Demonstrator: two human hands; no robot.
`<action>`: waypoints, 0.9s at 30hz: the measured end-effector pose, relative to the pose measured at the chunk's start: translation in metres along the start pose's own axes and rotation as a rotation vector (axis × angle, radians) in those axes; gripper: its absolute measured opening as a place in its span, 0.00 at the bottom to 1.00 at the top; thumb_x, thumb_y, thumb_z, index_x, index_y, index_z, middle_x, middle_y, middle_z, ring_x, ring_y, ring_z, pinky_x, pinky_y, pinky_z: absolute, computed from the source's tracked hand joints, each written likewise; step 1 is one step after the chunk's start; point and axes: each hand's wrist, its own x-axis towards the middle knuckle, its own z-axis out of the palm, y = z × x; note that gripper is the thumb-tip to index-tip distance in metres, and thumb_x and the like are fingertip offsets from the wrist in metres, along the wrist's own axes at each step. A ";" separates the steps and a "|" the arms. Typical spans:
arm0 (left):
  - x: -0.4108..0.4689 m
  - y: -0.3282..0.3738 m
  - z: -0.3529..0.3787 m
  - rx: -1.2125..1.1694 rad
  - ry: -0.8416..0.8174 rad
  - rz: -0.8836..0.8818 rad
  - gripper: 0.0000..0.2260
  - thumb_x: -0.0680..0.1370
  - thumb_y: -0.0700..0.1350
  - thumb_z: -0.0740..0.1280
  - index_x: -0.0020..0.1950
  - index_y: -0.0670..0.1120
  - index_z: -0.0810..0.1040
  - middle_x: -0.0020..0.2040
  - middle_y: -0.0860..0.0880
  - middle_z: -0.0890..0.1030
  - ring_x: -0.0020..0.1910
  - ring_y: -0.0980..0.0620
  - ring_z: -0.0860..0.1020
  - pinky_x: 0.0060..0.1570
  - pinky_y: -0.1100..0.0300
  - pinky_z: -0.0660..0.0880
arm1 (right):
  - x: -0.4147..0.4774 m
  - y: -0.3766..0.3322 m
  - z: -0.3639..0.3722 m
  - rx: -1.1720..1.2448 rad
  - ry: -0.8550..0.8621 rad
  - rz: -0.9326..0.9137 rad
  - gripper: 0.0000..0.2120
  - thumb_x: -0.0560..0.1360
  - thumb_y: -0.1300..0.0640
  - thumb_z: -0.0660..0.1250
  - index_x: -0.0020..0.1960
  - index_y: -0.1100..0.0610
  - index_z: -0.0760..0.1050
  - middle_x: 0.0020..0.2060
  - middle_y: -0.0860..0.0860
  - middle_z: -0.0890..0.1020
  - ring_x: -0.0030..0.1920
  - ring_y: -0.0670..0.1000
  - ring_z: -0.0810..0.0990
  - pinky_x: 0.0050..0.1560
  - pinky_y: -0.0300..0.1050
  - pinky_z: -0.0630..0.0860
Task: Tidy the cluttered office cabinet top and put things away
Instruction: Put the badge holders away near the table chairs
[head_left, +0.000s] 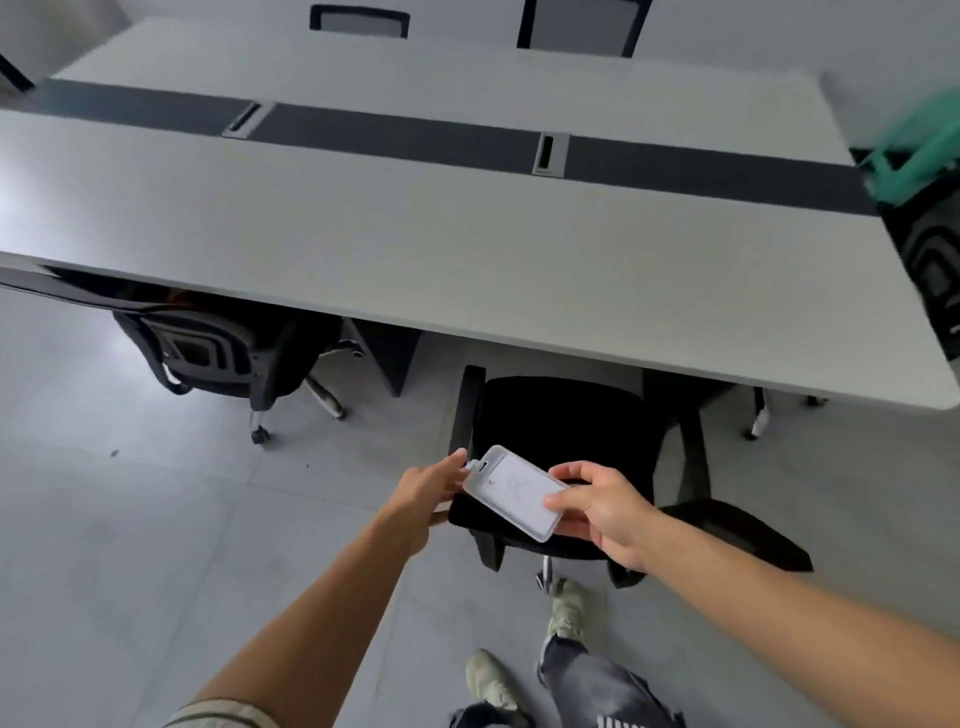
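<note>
We hold the white badge holder (511, 491) in mid-air above the black chair (561, 415), short of the grey surface (467, 249). Our right hand (608, 512) pinches its near end. Our left hand (428, 491) reaches the slotted end, and we cannot tell whether it grips. With so slight a pinch, a careless handover could drop it onto the chair or the floor (156, 519).

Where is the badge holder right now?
Head view, low and just right of centre: the badge holder is pinched by the right hand, with the left hand at its slotted end, above the black chair before the grey desk.
</note>
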 end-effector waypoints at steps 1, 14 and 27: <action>0.000 -0.003 0.001 -0.023 0.005 -0.016 0.13 0.78 0.52 0.67 0.49 0.42 0.83 0.45 0.47 0.83 0.46 0.51 0.80 0.46 0.57 0.74 | -0.004 0.007 0.000 -0.008 0.005 0.006 0.14 0.72 0.74 0.68 0.53 0.61 0.73 0.49 0.61 0.81 0.43 0.57 0.83 0.36 0.46 0.80; 0.026 -0.032 0.025 -0.028 0.320 -0.032 0.07 0.82 0.40 0.57 0.50 0.36 0.70 0.52 0.37 0.75 0.51 0.35 0.78 0.39 0.46 0.80 | 0.001 0.067 -0.109 -1.416 0.546 -0.525 0.26 0.77 0.35 0.50 0.42 0.49 0.80 0.35 0.44 0.81 0.40 0.48 0.80 0.43 0.46 0.72; 0.079 0.016 0.053 0.199 0.524 0.077 0.13 0.84 0.46 0.54 0.56 0.36 0.68 0.57 0.36 0.75 0.47 0.43 0.71 0.50 0.49 0.70 | 0.066 0.020 -0.117 -1.410 0.681 -0.648 0.28 0.76 0.38 0.46 0.27 0.51 0.69 0.25 0.47 0.76 0.29 0.52 0.77 0.27 0.40 0.56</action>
